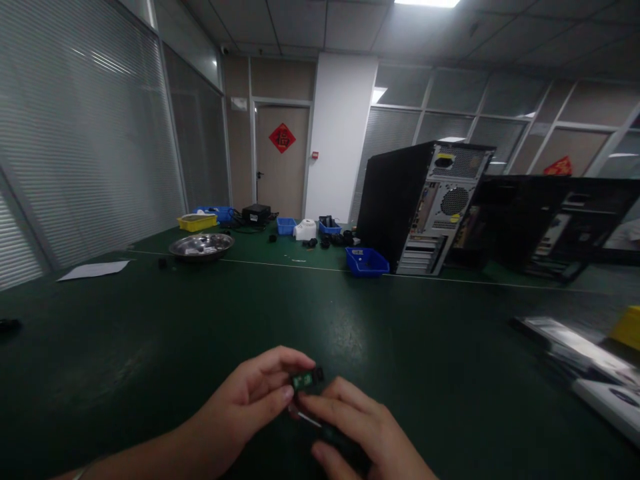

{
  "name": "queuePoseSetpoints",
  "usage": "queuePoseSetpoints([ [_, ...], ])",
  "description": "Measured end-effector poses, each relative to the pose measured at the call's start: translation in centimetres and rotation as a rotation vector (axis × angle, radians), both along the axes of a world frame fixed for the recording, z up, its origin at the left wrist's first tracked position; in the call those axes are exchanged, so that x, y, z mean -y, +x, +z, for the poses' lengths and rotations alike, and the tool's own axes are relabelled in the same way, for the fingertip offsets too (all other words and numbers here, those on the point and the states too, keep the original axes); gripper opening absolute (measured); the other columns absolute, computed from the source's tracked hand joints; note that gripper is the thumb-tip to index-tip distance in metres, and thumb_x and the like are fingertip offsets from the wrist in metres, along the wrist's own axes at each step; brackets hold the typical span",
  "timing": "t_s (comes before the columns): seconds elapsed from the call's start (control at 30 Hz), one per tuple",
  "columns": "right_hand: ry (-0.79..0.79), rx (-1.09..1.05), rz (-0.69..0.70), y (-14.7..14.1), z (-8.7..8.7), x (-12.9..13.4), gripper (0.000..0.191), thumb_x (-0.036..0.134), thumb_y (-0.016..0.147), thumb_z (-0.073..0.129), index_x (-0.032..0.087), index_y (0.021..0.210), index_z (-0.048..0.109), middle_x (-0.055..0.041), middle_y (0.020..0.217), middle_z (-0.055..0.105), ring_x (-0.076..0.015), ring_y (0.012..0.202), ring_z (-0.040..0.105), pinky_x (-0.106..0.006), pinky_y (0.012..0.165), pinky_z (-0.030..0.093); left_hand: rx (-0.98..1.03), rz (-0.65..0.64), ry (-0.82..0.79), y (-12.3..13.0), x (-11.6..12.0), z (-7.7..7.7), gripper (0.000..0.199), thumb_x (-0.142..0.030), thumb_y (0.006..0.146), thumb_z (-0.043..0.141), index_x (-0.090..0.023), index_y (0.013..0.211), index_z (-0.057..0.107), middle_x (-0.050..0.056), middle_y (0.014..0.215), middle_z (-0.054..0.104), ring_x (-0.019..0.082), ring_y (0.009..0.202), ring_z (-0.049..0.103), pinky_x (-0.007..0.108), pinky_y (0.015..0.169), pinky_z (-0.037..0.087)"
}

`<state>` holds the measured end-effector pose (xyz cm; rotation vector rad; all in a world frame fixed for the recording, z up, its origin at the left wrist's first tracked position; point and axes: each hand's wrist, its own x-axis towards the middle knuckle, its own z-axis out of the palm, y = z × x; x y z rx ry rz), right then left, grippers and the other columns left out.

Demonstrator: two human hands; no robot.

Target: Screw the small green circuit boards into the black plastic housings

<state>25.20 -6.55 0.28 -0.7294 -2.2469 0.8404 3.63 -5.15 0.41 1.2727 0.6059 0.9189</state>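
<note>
My left hand (pixel 257 393) pinches a small green circuit board (pixel 302 381) with a black part at its right end, between thumb and fingers. Close beside it on the right, my right hand (pixel 365 423) is wrapped round a dark-handled tool (pixel 343 443) with a thin, light metal shaft pointing up and left toward the board. My right fingertips are near the lower edge of the board; whether they touch it is too blurred to tell. Both hands are above the green table (pixel 210 327) near its front edge.
A blue bin (pixel 367 262) stands beside a black computer case (pixel 400 200). Farther left are a metal bowl (pixel 201 246), a white paper (pixel 94 270) and a yellow tray (pixel 197 223). Small blue baskets and black parts lie at the back. White and grey items (pixel 580 343) are at the right.
</note>
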Motion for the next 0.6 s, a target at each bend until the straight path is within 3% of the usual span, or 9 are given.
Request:
queuePoseSetpoints([
  [0.13, 0.005, -0.026, -0.062, -0.01, -0.13, 0.06, 0.046, 0.008, 0.082, 0.059, 0.025, 0.125, 0.060, -0.0087, 0.103, 0.065, -0.0209, 0.090, 0.065, -0.030, 0.078, 0.053, -0.022, 0.017, 0.043, -0.14, -0.21, -0.16, 0.024, -0.033, 0.085, 0.070, -0.022, 0.107, 0.070, 0.001, 0.088, 0.066, 0.014, 0.079, 0.059, 0.026, 0.076, 0.045],
  [0.33, 0.012, -0.048, -0.046, 0.07, -0.09, 0.06, 0.043, 0.007, 0.082, 0.061, 0.026, 0.121, 0.061, -0.0068, 0.103, 0.066, -0.0197, 0.091, 0.065, -0.028, 0.078, 0.051, -0.006, -0.014, 0.064, 0.26, 0.02, 0.11, 0.026, -0.021, 0.081, 0.075, -0.022, 0.105, 0.066, 0.001, 0.102, 0.063, 0.017, 0.097, 0.061, 0.028, 0.086, 0.046],
  [0.47, 0.043, -0.068, -0.062, 0.03, -0.03, 0.11, 0.039, 0.008, 0.083, 0.060, 0.025, 0.117, 0.060, -0.0054, 0.099, 0.066, -0.0189, 0.087, 0.065, -0.027, 0.075, 0.050, -0.122, 0.050, 0.059, 0.25, -0.15, 0.32, 0.017, -0.021, 0.083, 0.071, -0.018, 0.099, 0.065, -0.001, 0.079, 0.065, 0.013, 0.072, 0.061, 0.025, 0.069, 0.048],
  [0.6, 0.092, -0.108, -0.130, 0.08, 0.19, 0.34, 0.029, 0.009, 0.087, 0.056, 0.024, 0.111, 0.061, -0.0054, 0.097, 0.065, -0.0185, 0.087, 0.064, -0.027, 0.076, 0.050, -0.216, 0.169, 0.168, -0.22, -0.37, 0.39, 0.019, -0.020, 0.085, 0.067, -0.020, 0.104, 0.068, 0.001, 0.087, 0.064, 0.014, 0.074, 0.063, 0.027, 0.070, 0.051],
])
